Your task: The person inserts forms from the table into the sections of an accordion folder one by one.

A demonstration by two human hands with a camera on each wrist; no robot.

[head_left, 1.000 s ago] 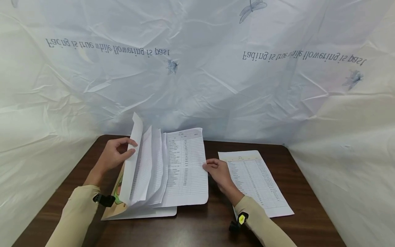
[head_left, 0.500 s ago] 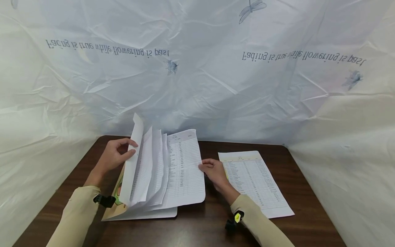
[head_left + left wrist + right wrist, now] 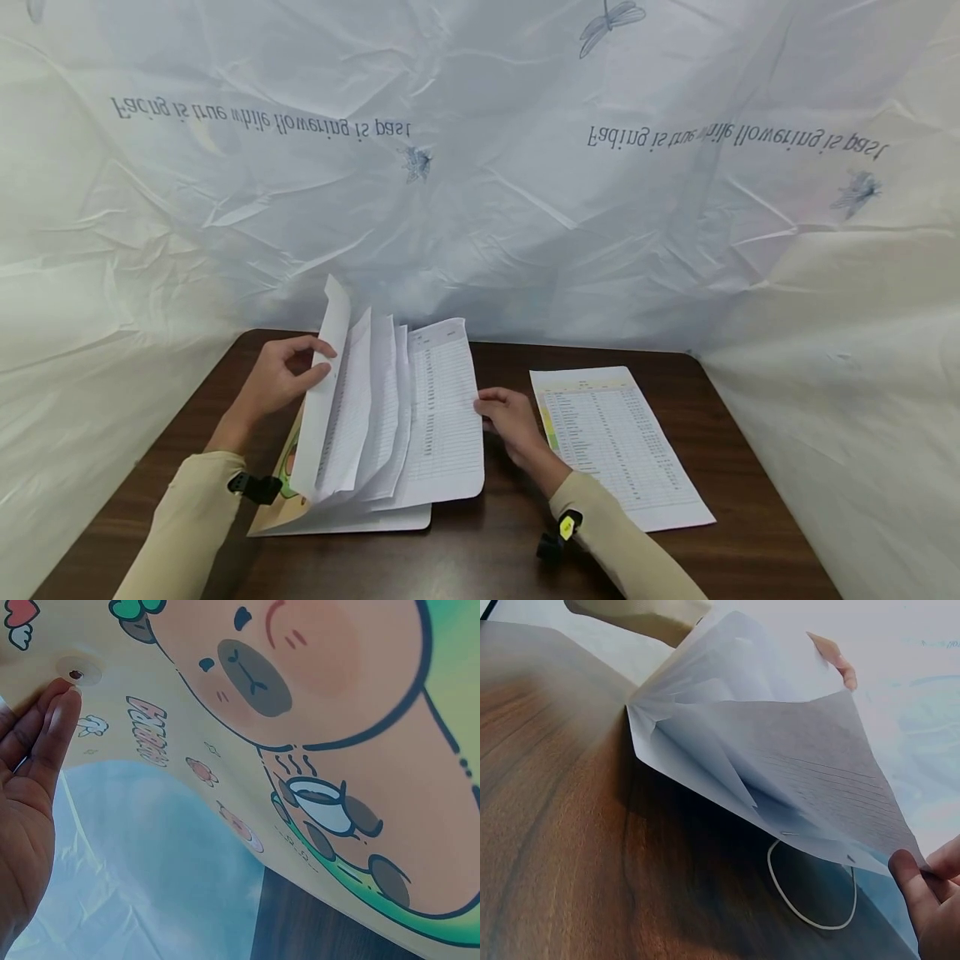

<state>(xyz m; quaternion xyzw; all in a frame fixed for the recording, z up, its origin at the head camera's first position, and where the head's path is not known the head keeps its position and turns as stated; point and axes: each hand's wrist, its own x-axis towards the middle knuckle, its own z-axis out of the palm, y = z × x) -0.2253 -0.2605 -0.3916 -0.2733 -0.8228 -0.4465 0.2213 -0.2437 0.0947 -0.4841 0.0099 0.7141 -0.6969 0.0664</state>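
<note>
An expanding file folder [image 3: 375, 520] stands fanned open on the table, several papers upright in its pockets. Its raised front cover [image 3: 321, 400] is pinched at the edge by my left hand [image 3: 279, 373], thumb and fingers on either side. Outside, that cover [image 3: 322, 682] carries a cartoon animal with a cup. My right hand [image 3: 514, 422] pinches the right edge of a printed table sheet [image 3: 442, 417] at the back of the folder. Seen from the right wrist, the sheet [image 3: 810, 757] tilts over the pockets, and a white elastic loop [image 3: 810, 924] hangs under the folder.
Another printed sheet [image 3: 615, 450] with a yellow-green strip lies flat on the dark wooden table [image 3: 757, 533], right of my right hand. White printed sheeting [image 3: 480, 208] hangs close behind the table and along both sides.
My right hand has moved left, bringing the pinched sheet's edge toward the other papers. More of the loose sheet's coloured strip shows. My left hand and the cover have hardly moved.
</note>
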